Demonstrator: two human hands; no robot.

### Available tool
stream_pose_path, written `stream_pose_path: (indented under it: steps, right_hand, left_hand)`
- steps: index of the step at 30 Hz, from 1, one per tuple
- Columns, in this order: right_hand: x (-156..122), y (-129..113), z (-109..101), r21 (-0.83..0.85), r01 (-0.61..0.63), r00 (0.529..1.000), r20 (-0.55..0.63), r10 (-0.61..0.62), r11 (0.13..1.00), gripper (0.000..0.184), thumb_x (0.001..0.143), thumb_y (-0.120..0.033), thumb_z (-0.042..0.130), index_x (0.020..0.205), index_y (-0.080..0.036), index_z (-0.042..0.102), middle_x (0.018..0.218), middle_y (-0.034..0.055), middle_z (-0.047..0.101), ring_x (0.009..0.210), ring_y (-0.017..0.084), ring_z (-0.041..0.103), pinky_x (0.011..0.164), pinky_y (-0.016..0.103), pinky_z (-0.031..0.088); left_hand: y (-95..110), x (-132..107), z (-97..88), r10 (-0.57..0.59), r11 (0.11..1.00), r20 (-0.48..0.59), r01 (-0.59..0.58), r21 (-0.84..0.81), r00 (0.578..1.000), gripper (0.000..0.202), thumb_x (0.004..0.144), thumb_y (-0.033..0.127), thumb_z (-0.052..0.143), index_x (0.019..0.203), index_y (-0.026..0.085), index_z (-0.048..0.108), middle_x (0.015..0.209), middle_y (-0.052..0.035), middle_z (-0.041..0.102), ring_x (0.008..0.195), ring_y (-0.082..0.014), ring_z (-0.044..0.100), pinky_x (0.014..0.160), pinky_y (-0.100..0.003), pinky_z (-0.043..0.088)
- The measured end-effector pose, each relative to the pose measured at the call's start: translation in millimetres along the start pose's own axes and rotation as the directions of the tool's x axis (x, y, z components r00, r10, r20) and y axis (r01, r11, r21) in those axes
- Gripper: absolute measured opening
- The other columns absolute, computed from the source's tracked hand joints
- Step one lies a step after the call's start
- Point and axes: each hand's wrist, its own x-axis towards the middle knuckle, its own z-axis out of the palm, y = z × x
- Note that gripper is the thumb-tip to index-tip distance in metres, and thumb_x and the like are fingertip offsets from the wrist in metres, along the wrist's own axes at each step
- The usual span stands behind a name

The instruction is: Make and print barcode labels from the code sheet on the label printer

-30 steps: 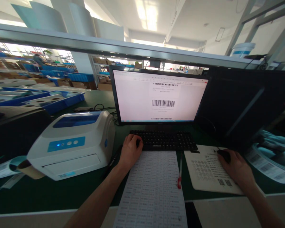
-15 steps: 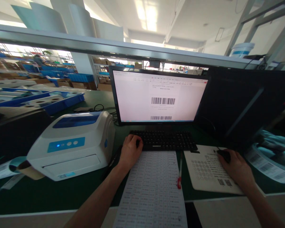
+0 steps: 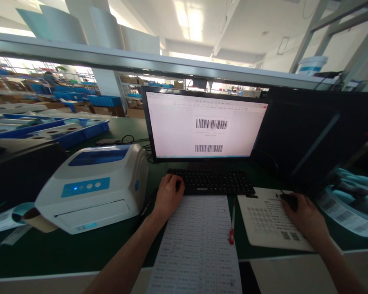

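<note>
both hands are low over the green table [image 3: 88, 255]. the left hand [image 3: 168, 194] rests at the left end of the black keyboard [image 3: 217, 181], its fingers loosely curled; how far they close underneath cannot be told. the right hand [image 3: 308, 214] is wrapped over the black mouse [image 3: 290, 201], which sits on the upper right part of a white printed mouse pad [image 3: 260, 220]. between the forearms lies a long printed sheet [image 3: 199, 245], with a red-ended pen [image 3: 231, 236] along its right edge. behind the keyboard stands the monitor [image 3: 171, 126], two barcodes on its bright screen. to the left of the left hand is a white label printer [image 3: 95, 183] with a blue light; beyond the right hand, coiled label strips [image 3: 352, 206]. farther back on the left, a blue tray [image 3: 90, 131] holds rolls.
</note>
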Motion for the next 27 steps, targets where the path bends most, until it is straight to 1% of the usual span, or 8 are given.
stream_pose_path:
  steps: [8,13,17,20,27]
  right_hand:
    - [1,3,2,-0.007,0.009,1.000,0.016,-0.009,1.000,0.062,0.096,-0.070,0.038,0.131,-0.023,0.057,0.124,0.0120,0.066,0.108,0.033,0.067,0.087,0.049,0.057]
    - [0,6,8,0.002,0.049,0.999,-0.008,-0.049,0.999,0.060,0.097,-0.068,0.037,0.133,-0.026,0.059,0.127,0.0106,0.065,0.110,0.032,0.067,0.088,0.048,0.058]
    - [0,10,14,0.010,0.075,0.997,-0.028,-0.075,0.997,0.060,0.098,-0.066,0.037,0.136,-0.026,0.060,0.132,0.0103,0.064,0.110,0.031,0.067,0.092,0.048,0.058]
    - [1,12,19,0.018,0.079,0.996,-0.047,-0.078,0.997,0.061,0.098,-0.066,0.038,0.136,-0.025,0.061,0.132,0.0108,0.065,0.108,0.030,0.068,0.093,0.049,0.058]
    - [0,11,17,0.009,0.090,0.994,-0.065,-0.090,0.996,0.060,0.098,-0.064,0.038,0.136,-0.023,0.063,0.134,0.0122,0.064,0.110,0.031,0.067,0.094,0.049,0.059]
  left_hand:
    - [-2,0,1.2,-0.002,1.000,0.004,0.002,0.008,1.000,0.011,0.093,0.013,0.058,0.095,0.022,0.064,0.101,-0.0085,0.061,0.099,-0.0322,0.060,0.092,-0.049,0.052]
    - [-3,-1,1.2,0.013,1.000,0.001,-0.013,0.002,1.000,0.011,0.094,0.014,0.057,0.096,0.023,0.063,0.101,-0.0083,0.061,0.098,-0.0322,0.061,0.092,-0.049,0.052]
    - [-6,-1,2.7,0.019,1.000,0.005,-0.019,0.003,1.000,0.011,0.095,0.015,0.055,0.097,0.023,0.063,0.101,-0.0087,0.062,0.098,-0.0323,0.061,0.091,-0.049,0.052]
    - [-9,-2,3.6,0.015,1.000,0.004,-0.015,0.007,1.000,0.011,0.095,0.016,0.055,0.097,0.023,0.063,0.101,-0.0090,0.062,0.098,-0.0327,0.061,0.091,-0.050,0.052]
    - [-10,-2,4.2,0.024,1.000,0.010,-0.025,0.004,1.000,0.011,0.095,0.016,0.055,0.097,0.023,0.063,0.101,-0.0089,0.062,0.099,-0.0329,0.061,0.091,-0.051,0.052]
